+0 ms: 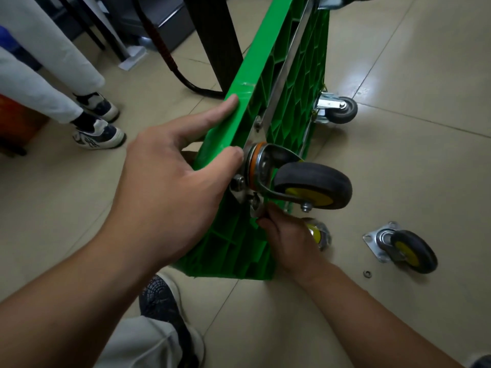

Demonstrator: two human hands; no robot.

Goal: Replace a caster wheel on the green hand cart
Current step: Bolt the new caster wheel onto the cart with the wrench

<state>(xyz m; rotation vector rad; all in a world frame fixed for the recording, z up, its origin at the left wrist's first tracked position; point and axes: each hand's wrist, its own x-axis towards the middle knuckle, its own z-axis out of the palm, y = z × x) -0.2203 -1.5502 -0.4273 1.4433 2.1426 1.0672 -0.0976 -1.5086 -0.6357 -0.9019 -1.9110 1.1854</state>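
Green hand cart (287, 83) stands tipped on its edge on the floor tiles (398, 62).
The left hand (170, 176) clasps its upper rim, forefinger straight along it, thumb beside the mounted caster (310, 184). The right hand (289, 240) pinches that caster's lower plate corner. A loose caster (409, 251) lies to the right.

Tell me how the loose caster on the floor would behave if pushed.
The loose caster lies on its side with its plate touching the tiles, so it would likely slide or pivot rather than roll. The metal plate and fork suggest it is stiff and rather heavy for its size. The glossy floor may let it skid.
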